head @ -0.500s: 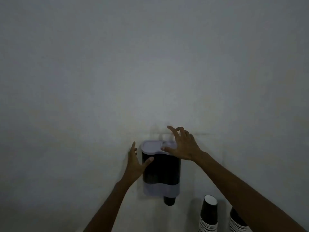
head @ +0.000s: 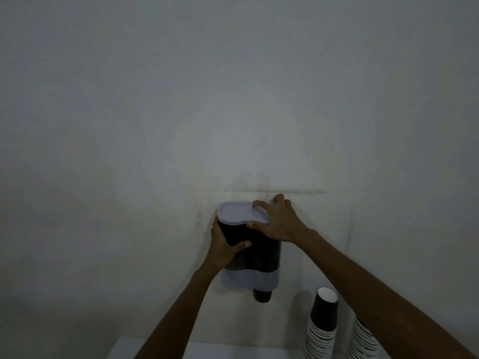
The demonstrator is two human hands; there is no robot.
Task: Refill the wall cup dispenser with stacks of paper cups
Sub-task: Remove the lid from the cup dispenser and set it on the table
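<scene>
Dispenser point(head: 255, 251) hangs on the wall point(head: 233, 99), low at centre frame, lid point(head: 239, 213) seated on top and one dark cup point(head: 262, 295) poking out at its 6 o'clock. Left hand point(head: 223, 246) grips the dark body from 9 o'clock, thumb across the front; right hand point(head: 278, 220) clasps the lid's 3 o'clock end. Two cup stacks point(head: 322, 325) stand at 4 o'clock of the dispenser, well apart from both hands.

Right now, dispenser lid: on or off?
On. The grey lid lies flat across the top of the dispenser. The right hand grips its right end; the left hand holds the body.
</scene>
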